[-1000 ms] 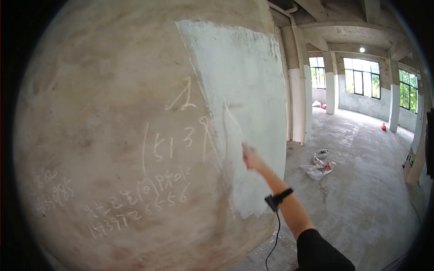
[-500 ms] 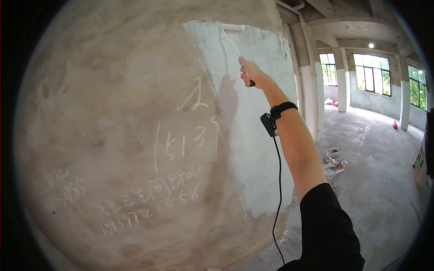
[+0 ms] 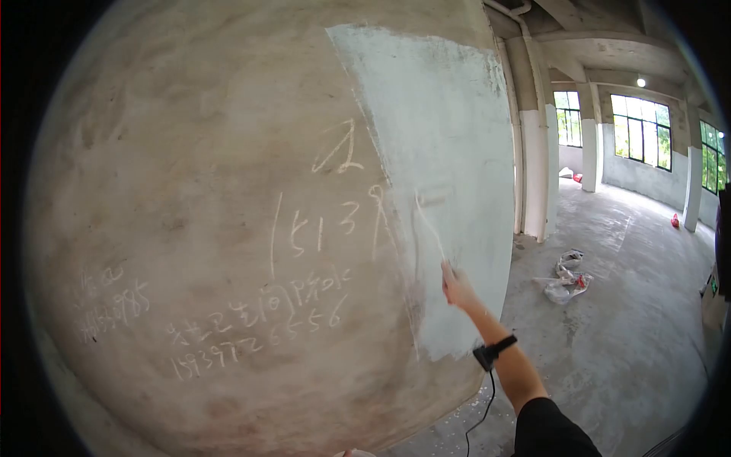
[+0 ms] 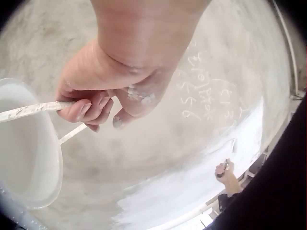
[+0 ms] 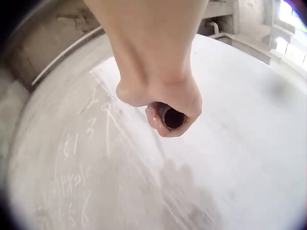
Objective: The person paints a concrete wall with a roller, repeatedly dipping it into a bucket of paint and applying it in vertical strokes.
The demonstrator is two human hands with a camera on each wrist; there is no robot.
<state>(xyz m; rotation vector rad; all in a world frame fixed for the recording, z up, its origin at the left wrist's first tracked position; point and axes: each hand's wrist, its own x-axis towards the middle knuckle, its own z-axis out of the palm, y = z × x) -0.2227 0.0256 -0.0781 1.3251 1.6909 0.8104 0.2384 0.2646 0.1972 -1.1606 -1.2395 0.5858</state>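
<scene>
My right hand (image 3: 459,291) grips a paint roller (image 3: 435,198) by its handle, seen end-on as a dark hollow grip (image 5: 173,118) in the right wrist view. The roller's head lies against the pale painted patch (image 3: 442,99), about halfway up, blurred by motion. Writing is scratched on the bare brown wall (image 3: 190,160) left of the patch. In the left wrist view my left hand (image 4: 112,84) has its fingers curled round the paint-smeared wire handle (image 4: 33,111) of a white bucket (image 4: 29,163). Dried paint marks the base of that thumb.
A vertical pipe (image 3: 548,137) and columns stand past the wall's right edge. Crumpled plastic bags (image 3: 567,286) lie on the concrete floor (image 3: 624,327). A cable (image 3: 481,417) hangs from the right wrist's camera strap.
The right hand carried the roller up to the patch's top edge, then back down to mid-height. The wall has shifted rightward in the head view.
</scene>
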